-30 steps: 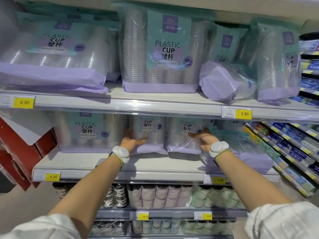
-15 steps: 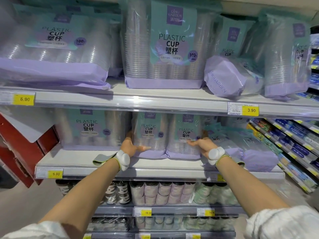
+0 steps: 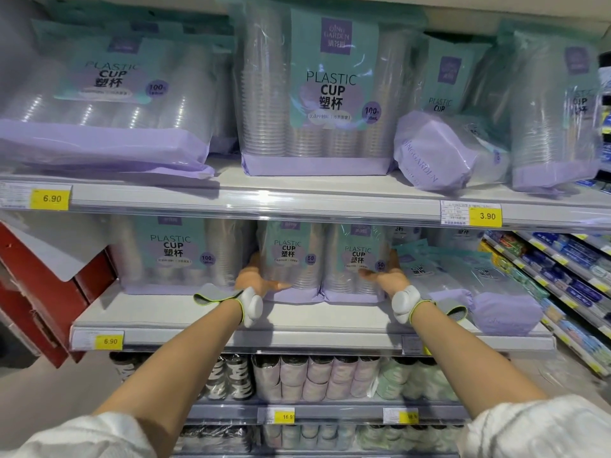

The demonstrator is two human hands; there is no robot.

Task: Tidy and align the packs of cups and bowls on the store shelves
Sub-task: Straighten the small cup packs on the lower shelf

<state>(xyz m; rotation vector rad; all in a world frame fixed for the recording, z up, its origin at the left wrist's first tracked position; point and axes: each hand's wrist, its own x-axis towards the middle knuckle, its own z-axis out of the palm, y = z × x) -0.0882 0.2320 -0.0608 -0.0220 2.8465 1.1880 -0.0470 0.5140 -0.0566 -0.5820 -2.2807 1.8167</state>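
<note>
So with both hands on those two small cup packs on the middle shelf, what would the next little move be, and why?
Probably a gentle squeeze and push to square the pair. The left hand cups the left 50-cup pack and the right hand the right 50-cup pack; both stand upright, side by side. Right of them, flat packs lie toppled, likely next.

Two 50-count plastic cup packs now sit further forward on the middle shelf [image 3: 297,335] and upright, side by side and touching: left pack [image 3: 291,259], right pack [image 3: 355,262]. A second ago they were set back, the right one leaning. Left hand [image 3: 256,282] moves from the left pack's front to its left side, thumb across the base. Right hand [image 3: 385,277] shifts onto the right pack's lower right corner.
</note>
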